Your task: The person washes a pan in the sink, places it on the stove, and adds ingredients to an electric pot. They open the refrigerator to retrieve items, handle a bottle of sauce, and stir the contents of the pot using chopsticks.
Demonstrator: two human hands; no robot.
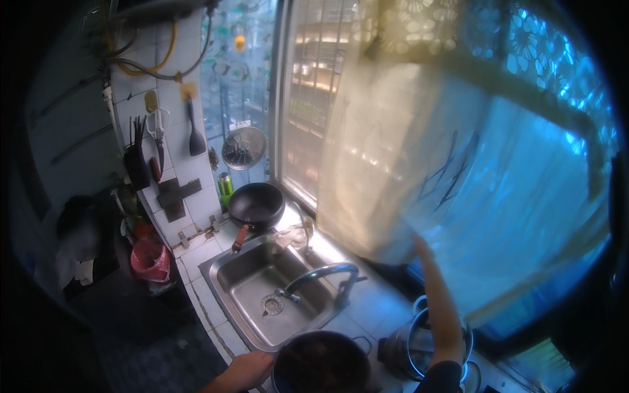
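Note:
My left hand (250, 369) is at the near rim of the counter, against the left side of a wide dark pot (322, 366); its fingers look curled at the pot's edge, where a handle would be hidden. My right arm reaches up over a steel pot (417, 344), and my right hand (416, 241) is at the lower part of a pale curtain (383, 196) hanging before the window. The fingers of that hand are blurred and partly lost against the cloth. Left of the dark pot lies a stainless steel sink (270, 294) with a curved faucet (327, 270).
A black wok (256, 206) with a wooden handle stands behind the sink, near a green bottle (225, 186). On the tiled wall hang a black spatula (196, 140), scissors (158, 123) and a knife holder (135, 167). A red bin (150, 260) is at lower left.

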